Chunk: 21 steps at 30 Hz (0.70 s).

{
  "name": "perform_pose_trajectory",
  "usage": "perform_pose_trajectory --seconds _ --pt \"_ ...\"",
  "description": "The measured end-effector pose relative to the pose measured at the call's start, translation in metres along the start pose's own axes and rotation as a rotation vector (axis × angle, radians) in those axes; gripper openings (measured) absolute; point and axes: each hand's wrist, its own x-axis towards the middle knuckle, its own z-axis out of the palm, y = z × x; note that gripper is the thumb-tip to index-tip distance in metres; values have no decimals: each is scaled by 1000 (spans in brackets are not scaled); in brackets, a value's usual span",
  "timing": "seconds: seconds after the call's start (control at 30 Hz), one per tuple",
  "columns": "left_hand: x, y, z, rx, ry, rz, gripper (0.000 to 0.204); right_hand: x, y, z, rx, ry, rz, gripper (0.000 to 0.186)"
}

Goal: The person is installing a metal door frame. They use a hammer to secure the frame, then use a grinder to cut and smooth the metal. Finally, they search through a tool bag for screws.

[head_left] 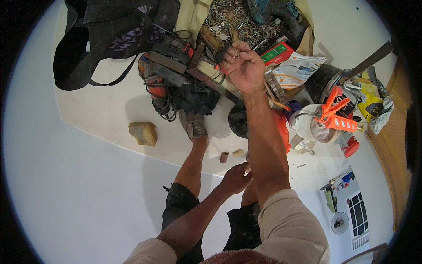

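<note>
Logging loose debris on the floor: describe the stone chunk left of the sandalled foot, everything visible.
The stone chunk is a blocky, rough-edged lump, tan to yellowish brown with a greyer top face, looking like broken stone or brick. It lies flat on the pale floor, alone, touching nothing else. It sits left of the sandalled foot and below the orange power tool. Neither hand is near it.
</note>
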Motion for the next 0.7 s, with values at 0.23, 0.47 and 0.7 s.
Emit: perform_pose_trajectory --seconds 0.23,0.47,0.7 --pt "2 -1 0 7 -17 -14 38 26 -2 2 -1241 446 -337 20" --pt "2 5 -6 111 -70 -12 39 101 -23 -14 -1940 874 -526 27" --pt "-3 19 -16 116 -55 -42 40 132 -20 -30 -1970 938 -415 34"
